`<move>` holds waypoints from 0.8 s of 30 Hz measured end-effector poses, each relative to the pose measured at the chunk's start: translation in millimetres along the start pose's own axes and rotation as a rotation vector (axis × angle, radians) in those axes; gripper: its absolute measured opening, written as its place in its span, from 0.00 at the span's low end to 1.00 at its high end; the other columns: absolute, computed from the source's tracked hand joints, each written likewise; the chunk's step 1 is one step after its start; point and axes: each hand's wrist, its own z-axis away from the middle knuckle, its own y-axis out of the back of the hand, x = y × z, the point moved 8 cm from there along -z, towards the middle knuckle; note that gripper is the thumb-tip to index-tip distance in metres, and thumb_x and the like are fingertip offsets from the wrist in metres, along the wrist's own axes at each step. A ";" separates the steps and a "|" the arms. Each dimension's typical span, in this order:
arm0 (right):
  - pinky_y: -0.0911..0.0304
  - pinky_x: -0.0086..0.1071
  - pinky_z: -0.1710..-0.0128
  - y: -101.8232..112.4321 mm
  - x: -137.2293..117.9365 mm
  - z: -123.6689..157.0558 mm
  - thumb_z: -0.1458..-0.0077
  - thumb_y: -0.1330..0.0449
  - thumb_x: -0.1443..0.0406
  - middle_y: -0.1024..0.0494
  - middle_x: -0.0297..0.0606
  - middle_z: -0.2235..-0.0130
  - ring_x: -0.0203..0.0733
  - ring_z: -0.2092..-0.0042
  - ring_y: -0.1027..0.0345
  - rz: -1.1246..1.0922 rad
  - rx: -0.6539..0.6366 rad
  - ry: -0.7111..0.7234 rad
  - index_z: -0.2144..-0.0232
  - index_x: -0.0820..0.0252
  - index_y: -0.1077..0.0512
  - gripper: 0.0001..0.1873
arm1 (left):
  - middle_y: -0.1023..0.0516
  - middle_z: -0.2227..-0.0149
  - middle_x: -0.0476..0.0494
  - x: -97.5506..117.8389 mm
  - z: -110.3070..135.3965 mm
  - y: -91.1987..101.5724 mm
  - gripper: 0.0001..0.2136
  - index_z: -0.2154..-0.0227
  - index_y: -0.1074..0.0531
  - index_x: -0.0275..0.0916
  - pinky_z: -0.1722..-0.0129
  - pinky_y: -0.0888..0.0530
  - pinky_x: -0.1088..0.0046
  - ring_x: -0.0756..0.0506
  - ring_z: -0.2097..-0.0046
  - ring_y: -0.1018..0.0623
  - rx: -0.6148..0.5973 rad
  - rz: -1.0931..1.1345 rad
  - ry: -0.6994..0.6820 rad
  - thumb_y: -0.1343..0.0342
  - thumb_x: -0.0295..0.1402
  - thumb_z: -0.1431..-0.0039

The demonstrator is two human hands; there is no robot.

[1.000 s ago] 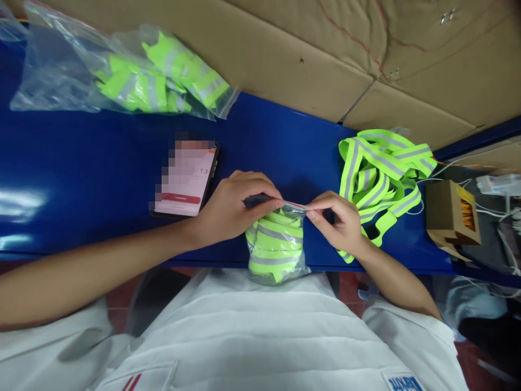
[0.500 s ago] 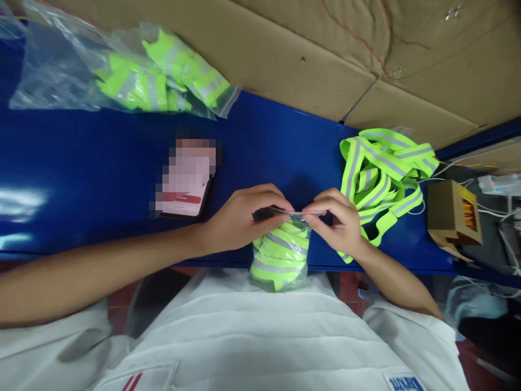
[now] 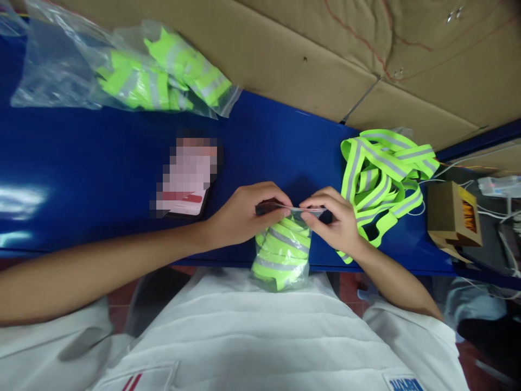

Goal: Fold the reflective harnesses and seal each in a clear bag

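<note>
A clear plastic bag (image 3: 283, 255) with a folded neon-yellow reflective strap inside hangs between my hands at the table's front edge. My left hand (image 3: 256, 212) pinches the bag's top edge between thumb and fingers. On the other end of the same edge, my right hand (image 3: 336, 214) is closed in a pinch as well. Both sets of fingertips sit close together along the bag's mouth. Whether the mouth is sealed, I cannot tell. Right of my right hand lies a loose heap of neon-yellow straps (image 3: 378, 163) with grey stripes.
A phone (image 3: 187, 179) lies on the blue table (image 3: 109, 157) left of my hands. Filled clear bags (image 3: 163, 76) rest at the back left against a cardboard panel (image 3: 277, 60). At the right stand a small cardboard box (image 3: 448, 212) and white cables.
My fingers have shifted slightly along the bag's top edge, and the right fingers have loosened a little. The bag stays in nearly the same place.
</note>
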 end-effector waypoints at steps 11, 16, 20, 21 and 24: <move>0.28 0.35 0.61 -3.5 -0.9 1.8 0.35 0.35 0.69 0.21 0.38 0.61 0.39 0.59 0.26 0.009 -0.020 -0.022 0.56 0.55 0.22 0.06 | 0.20 0.59 0.45 -1.1 2.1 -1.7 0.08 0.59 0.20 0.38 0.63 0.27 0.77 0.50 0.62 0.21 -0.039 -0.029 0.002 0.40 0.37 0.32; 0.28 0.33 0.61 -7.1 5.1 -0.2 0.36 0.34 0.67 0.20 0.37 0.61 0.38 0.59 0.26 -0.013 -0.019 -0.042 0.57 0.55 0.20 0.06 | 0.19 0.58 0.44 -6.9 0.9 -3.5 0.09 0.59 0.20 0.38 0.61 0.26 0.76 0.49 0.61 0.20 -0.053 -0.034 0.026 0.40 0.38 0.32; 0.29 0.32 0.62 -7.2 10.5 0.2 0.35 0.34 0.65 0.20 0.37 0.62 0.37 0.62 0.26 -0.016 -0.024 -0.086 0.57 0.56 0.21 0.05 | 0.19 0.60 0.45 -7.0 1.0 -1.4 0.09 0.60 0.20 0.39 0.62 0.26 0.75 0.48 0.61 0.20 -0.029 -0.072 0.054 0.41 0.39 0.33; 0.29 0.32 0.63 -5.9 12.9 0.9 0.35 0.34 0.65 0.20 0.37 0.62 0.37 0.63 0.26 -0.017 -0.014 -0.112 0.57 0.56 0.21 0.05 | 0.18 0.60 0.46 -6.9 1.4 0.2 0.09 0.61 0.20 0.39 0.62 0.26 0.75 0.48 0.61 0.20 -0.016 -0.078 0.071 0.41 0.38 0.33; 0.30 0.32 0.65 -1.2 18.3 3.8 0.34 0.34 0.64 0.19 0.36 0.64 0.36 0.65 0.26 -0.045 0.028 -0.172 0.60 0.56 0.21 0.03 | 0.18 0.61 0.46 -5.8 2.7 3.8 0.09 0.61 0.21 0.39 0.61 0.26 0.75 0.48 0.60 0.19 0.009 -0.067 0.110 0.41 0.38 0.33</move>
